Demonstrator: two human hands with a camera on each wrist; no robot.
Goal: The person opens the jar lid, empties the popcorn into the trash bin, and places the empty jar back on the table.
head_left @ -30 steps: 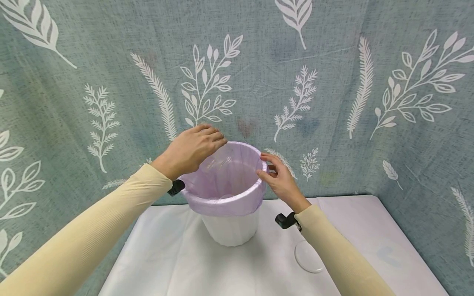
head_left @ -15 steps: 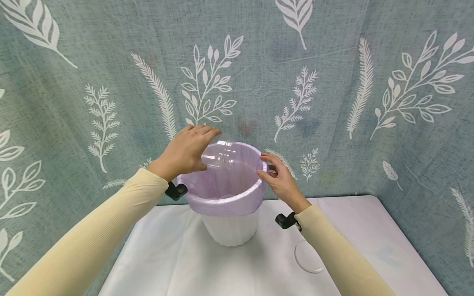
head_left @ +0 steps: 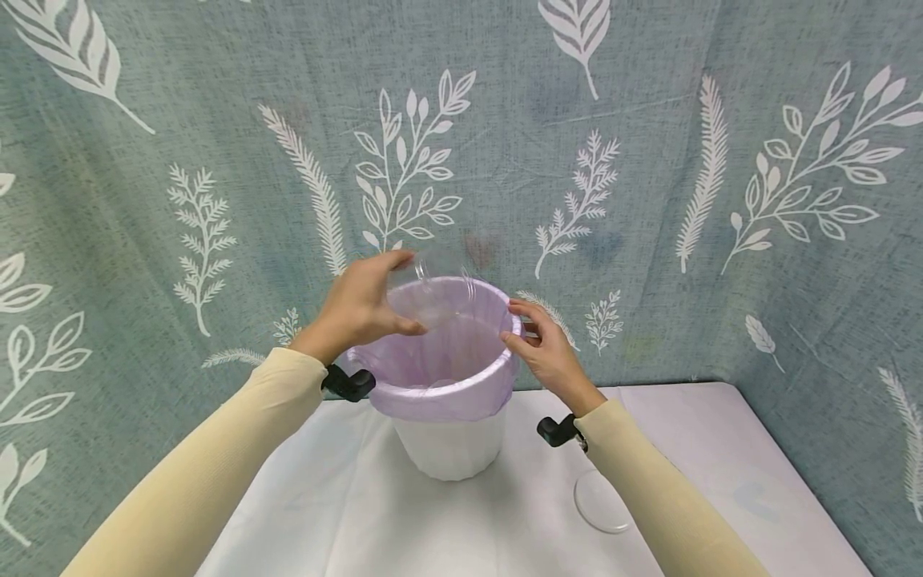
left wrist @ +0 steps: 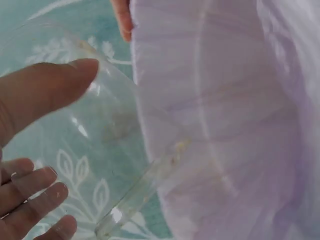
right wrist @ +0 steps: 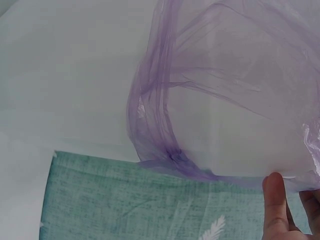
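Note:
My left hand [head_left: 360, 304] holds a clear plastic container [head_left: 440, 288] over the far left of a trash can's mouth. In the left wrist view the thumb [left wrist: 65, 87] lies on one side of the see-through container [left wrist: 145, 192] and the fingertips are on the other; its full outline is hard to make out. The white trash can [head_left: 450, 449] stands upright, with a purple trash bag [head_left: 447, 405] folded over its rim. At the right of that rim my right hand [head_left: 548, 353] grips the bag-covered edge between thumb and fingers.
A clear round lid [head_left: 602, 503] lies flat on the white-covered table [head_left: 404, 529], partly behind the right forearm. A green leaf-patterned cloth [head_left: 634, 200] hangs close behind and at both sides. Each wrist wears a black camera mount.
My left hand has turned from palm down to palm facing right, tipping the clear container and bringing it more into sight above the rim. The right hand stays on the rim.

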